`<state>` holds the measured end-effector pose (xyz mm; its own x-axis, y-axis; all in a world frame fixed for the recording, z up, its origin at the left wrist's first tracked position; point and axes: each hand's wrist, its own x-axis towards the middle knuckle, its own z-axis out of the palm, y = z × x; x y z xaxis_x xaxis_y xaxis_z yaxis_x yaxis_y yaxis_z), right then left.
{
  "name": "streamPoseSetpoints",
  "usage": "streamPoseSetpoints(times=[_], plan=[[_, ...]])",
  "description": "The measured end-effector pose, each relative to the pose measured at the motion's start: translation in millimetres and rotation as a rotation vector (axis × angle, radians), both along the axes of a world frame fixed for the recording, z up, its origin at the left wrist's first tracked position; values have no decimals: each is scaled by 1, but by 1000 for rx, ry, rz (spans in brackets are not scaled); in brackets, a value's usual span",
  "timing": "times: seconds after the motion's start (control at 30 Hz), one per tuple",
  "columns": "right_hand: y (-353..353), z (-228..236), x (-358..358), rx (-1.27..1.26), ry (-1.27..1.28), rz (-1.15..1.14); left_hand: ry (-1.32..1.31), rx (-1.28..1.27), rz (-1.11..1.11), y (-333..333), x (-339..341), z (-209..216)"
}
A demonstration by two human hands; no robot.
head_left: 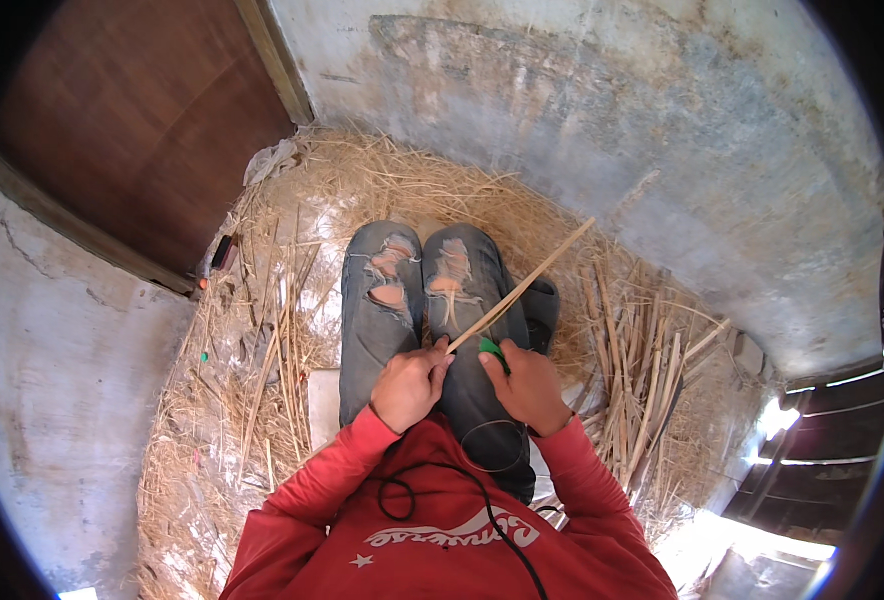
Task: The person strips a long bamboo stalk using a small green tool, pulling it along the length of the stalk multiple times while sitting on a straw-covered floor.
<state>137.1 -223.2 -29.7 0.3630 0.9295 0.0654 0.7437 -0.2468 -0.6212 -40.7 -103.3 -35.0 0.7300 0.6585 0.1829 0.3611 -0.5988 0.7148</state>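
My left hand [409,390] is closed on the lower end of a long, pale split-bamboo strip [534,279], pinching it between thumb and fingers. From there the strip slants up and to the right, over my knees. Just right of it, my right hand [532,390] is closed around a small green object [494,353]; only its green part shows, so its kind is unclear. Both hands are above my lap, on torn grey jeans [380,345]. A thin curled loop [465,447] lies over my right thigh, below the right hand.
Straw and shavings [382,170] cover the floor. Several bamboo sticks [652,370] are piled at the right, with more sticks [280,370] at the left. Concrete walls [602,110] and a brown door [132,120] enclose the space. A small dark object [224,253] lies near the door.
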Motion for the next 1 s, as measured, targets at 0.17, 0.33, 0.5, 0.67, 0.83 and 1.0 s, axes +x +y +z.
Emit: streamPoseSetpoints(times=[0.17,0.33,0.5,0.67,0.83,1.0], plan=[[10,0,-1,-77,-74,-14,10,50,16,-1,2,-3],[13,-30,8,-18,-162,-134,129,49,-25,1,-22,8],[2,-91,167,11,-182,-587,130,-103,-68,-4,-109,27],[-37,-115,266,192,5,-780,147,-391,-32,2,-165,11],[19,-23,165,344,183,-499,-22,-552,100,3,-124,12],[43,48,61,376,43,-193,-5,-493,79,14,-105,23]])
